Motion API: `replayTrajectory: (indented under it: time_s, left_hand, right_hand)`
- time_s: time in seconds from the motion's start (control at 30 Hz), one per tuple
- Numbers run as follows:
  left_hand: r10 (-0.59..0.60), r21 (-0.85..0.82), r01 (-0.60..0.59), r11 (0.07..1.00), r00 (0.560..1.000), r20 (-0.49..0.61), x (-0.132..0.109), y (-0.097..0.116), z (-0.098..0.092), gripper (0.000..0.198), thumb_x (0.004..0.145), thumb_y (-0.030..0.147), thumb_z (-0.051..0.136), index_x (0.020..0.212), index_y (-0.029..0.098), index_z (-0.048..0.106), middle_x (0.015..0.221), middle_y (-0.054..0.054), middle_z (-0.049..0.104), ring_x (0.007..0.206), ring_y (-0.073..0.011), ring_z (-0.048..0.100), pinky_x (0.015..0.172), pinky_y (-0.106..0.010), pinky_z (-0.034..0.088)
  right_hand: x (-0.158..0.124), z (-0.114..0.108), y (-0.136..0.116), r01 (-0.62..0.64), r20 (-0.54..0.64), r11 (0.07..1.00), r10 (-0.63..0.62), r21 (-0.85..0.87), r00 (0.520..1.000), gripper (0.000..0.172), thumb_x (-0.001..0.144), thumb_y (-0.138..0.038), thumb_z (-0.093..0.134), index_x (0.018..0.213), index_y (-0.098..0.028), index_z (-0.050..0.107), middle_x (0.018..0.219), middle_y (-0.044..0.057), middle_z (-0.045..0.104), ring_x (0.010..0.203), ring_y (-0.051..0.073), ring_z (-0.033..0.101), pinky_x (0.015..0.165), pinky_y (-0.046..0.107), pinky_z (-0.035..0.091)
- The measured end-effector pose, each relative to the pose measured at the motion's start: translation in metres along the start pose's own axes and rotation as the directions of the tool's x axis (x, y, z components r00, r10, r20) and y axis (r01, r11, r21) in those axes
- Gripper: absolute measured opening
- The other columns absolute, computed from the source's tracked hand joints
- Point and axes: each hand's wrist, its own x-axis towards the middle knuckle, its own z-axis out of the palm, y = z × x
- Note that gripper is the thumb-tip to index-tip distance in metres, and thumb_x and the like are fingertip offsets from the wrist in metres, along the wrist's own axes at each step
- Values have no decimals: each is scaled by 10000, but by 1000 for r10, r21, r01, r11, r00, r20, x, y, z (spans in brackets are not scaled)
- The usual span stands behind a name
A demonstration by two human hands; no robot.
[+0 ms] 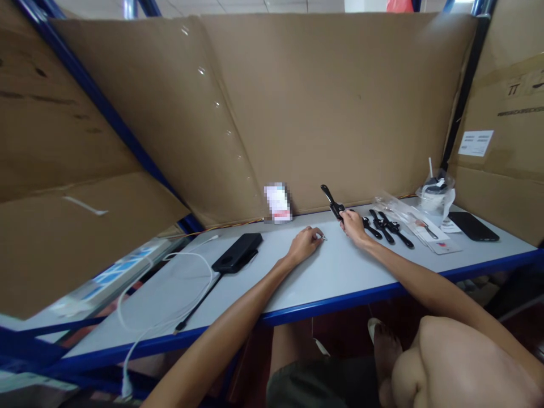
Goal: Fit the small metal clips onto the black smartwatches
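1. held part: a black tool point(330, 198), glossy, long and slim with a rounded handle end and a broader middle; located right of centre in the frame, tilted, its handle end toward the upper left.
2. right grip point(352, 224): closed around the black tool; the fingers conceal its lower end.
3. left grip point(306, 243): fingers curled, at the centre of the frame, fingertips at a small shiny metal piece point(324, 238); whether they pinch it or merely touch it cannot be told.
4. spare units: similar black tools point(386, 228) lie side by side, right of the right grip; the nearest is partly hidden by that hand.
5. right of frame: crinkled clear plastic bag point(391, 205), flat white card point(444, 245), bagged cup point(433, 199) with straw, smooth black phone point(474, 225).
6. left of frame: black rectangular box point(237, 253), looped white cable point(211, 269), white-and-blue power strip point(114, 274).
7. surroundings: smooth pale grey desk point(317, 277), blue edge; matte brown cardboard panel point(340, 113) closes off the rear. a blurred upright object point(278, 202) stands against it.
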Motion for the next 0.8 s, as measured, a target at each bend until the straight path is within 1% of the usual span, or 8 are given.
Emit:
replayTrajectory:
  time_s: [0.13,0.23,0.3,0.37,0.47,0.5,0.6,0.8]
  left_hand:
    - [39,33,-39,999,999,13,1,1,3,160,866,196,577,944,220,715,888,-47,638,801,-197,592,751,-300,450]
    - [49,45,-50,998,999,7,1,0,5,140,870,206,576,944,209,694,909,-55,651,817,-206,597,750,-306,452]
    - [43,50,-43,998,999,-3,0,0,6,156,884,248,588,999,205,684,896,-54,654,815,-212,601,738,-308,452]
    - [34,54,-33,998,999,-13,-1,1,7,234,895,285,600,1104,207,672,892,-50,654,811,-214,606,728,-306,453]
    - [35,64,-33,997,999,-16,-2,4,7,342,891,247,609,1229,236,662,918,-52,642,817,-212,615,728,-298,452]
    - [38,68,-37,997,999,-9,-2,5,6,338,893,224,601,1222,249,677,925,-54,635,820,-211,618,730,-298,448]
    - [48,73,-49,996,999,21,-2,6,5,258,907,195,570,1099,262,729,919,-56,618,822,-212,619,732,-302,436]
    - [78,62,-79,995,997,25,1,3,5,173,887,167,590,1019,220,688,907,-47,624,821,-210,608,732,-304,439]
  right_hand:
    - [-1,3,3,-12,-3,1000,12,26,1000,287,904,-351,444,653,-216,482,471,-47,464,450,118,440,484,218,340]
    - [-2,3,3,-17,5,999,17,31,1000,287,902,-345,450,647,-217,478,471,-46,468,449,116,440,483,217,333]
    - [-2,3,3,-20,10,999,19,32,1000,287,903,-345,449,648,-217,480,471,-45,468,451,117,441,481,217,330]
    - [-2,3,3,-23,13,999,23,34,1000,287,903,-345,445,649,-216,485,469,-44,466,453,119,442,479,217,330]
    - [-3,3,3,-29,18,999,29,35,999,288,903,-351,451,651,-216,490,471,-44,471,453,119,442,481,217,332]
    - [-3,3,3,-31,19,999,30,34,999,289,903,-355,455,652,-216,491,473,-44,473,452,118,441,482,217,333]
    - [-3,4,3,-31,23,999,30,30,999,296,904,-357,456,651,-213,501,473,-45,473,448,117,441,487,220,335]
    - [-3,5,4,-24,28,1000,23,11,999,301,914,-347,454,650,-210,503,474,-47,473,446,115,445,496,219,336]
